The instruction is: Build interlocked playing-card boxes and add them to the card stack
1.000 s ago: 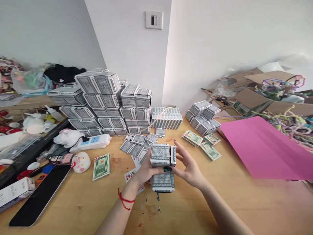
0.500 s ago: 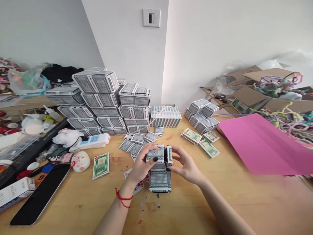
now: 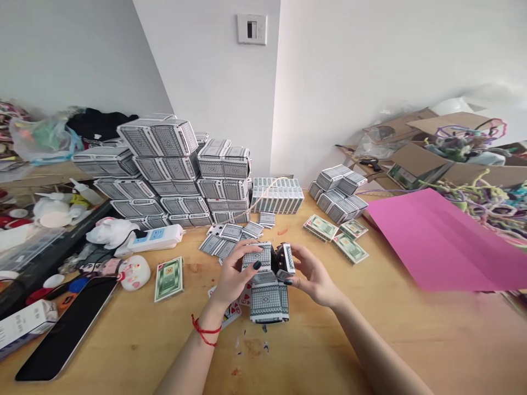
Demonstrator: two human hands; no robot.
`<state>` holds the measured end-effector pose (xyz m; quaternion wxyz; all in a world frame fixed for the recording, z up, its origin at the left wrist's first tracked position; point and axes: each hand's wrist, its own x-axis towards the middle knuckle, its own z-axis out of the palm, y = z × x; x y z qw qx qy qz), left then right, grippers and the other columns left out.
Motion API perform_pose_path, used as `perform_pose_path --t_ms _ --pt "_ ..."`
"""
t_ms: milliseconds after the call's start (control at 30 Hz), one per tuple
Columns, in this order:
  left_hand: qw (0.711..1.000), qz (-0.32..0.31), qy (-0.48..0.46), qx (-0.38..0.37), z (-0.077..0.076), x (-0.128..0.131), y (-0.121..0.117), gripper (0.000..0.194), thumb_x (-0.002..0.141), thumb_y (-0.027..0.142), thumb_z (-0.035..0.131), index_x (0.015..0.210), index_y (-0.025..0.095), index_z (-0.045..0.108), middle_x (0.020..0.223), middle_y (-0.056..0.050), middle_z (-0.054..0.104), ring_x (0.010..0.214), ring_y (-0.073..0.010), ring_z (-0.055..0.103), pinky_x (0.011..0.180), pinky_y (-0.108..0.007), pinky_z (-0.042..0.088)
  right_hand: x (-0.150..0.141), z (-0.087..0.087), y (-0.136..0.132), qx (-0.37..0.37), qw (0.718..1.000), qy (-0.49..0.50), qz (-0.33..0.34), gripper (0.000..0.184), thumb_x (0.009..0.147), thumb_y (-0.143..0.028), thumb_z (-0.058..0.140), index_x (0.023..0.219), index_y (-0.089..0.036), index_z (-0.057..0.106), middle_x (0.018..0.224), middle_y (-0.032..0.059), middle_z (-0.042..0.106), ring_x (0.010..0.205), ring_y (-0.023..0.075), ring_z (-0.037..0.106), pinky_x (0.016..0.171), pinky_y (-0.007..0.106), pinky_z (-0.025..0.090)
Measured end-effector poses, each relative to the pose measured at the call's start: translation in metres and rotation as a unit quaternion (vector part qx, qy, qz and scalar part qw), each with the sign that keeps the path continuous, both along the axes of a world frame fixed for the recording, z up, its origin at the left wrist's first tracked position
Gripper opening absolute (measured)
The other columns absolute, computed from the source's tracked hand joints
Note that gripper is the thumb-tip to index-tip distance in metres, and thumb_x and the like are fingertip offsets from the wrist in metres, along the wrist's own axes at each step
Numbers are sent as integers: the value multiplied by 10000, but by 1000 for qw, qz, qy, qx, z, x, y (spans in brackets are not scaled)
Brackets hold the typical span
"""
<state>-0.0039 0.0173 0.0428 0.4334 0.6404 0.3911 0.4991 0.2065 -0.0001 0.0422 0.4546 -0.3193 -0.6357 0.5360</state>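
Note:
My left hand point(image 3: 235, 278) is closed around a box-like block of folded playing cards point(image 3: 260, 257), its thumb along the near side. My right hand point(image 3: 316, 277) pinches a folded playing card piece point(image 3: 289, 258) at the block's right side, with a dark gap between the two. Just in front, another card block point(image 3: 267, 300) rests on the table; whether it joins the upper one I cannot tell. Face-up loose cards point(image 3: 233, 314) lie partly under my left wrist. Behind my hands is a scatter of folded cards point(image 3: 231, 232).
Tall stacks of card blocks point(image 3: 173, 164) stand at the back left, a smaller stack point(image 3: 340, 192) at the back right. Green card packs point(image 3: 349, 248) lie before it. Around are a pink sheet point(image 3: 444, 241), a power strip point(image 3: 158, 236) and a black tablet-like slab point(image 3: 68, 332).
My right hand has moved slightly right with the folded card piece, widening the gap beside the block. The piece is tilted more. My left hand keeps its hold.

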Motion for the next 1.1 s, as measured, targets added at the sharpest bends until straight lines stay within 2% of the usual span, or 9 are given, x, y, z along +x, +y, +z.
perform_pose_path --t_ms 533,767,1100 --pt "1000 -1 -9 -13 0 -2 0 248 740 362 611 926 200 634 1144 -102 517 1069 -250 486 860 -348 426 1 -1 -1 -5 1000 16 0 543 738 -413 648 1199 -246 414 1202 124 486 1123 281 469 919 469 393" --pt "999 1 -19 -27 -1 -2 -1 237 740 347 607 927 203 633 1141 -97 511 1078 -251 479 821 -332 459 0 0 -2 4 1000 28 10 473 764 -381 626 1167 -255 411 1176 110 489 1101 259 478 920 446 391" --pt "1000 0 0 -11 2 0 -2 232 752 353 592 928 204 626 1146 -98 518 1070 -251 485 853 -354 438 -1 -2 -2 14 1000 12 9 491 782 -375 610 1201 -252 384 1192 115 475 1141 264 450 933 455 396"
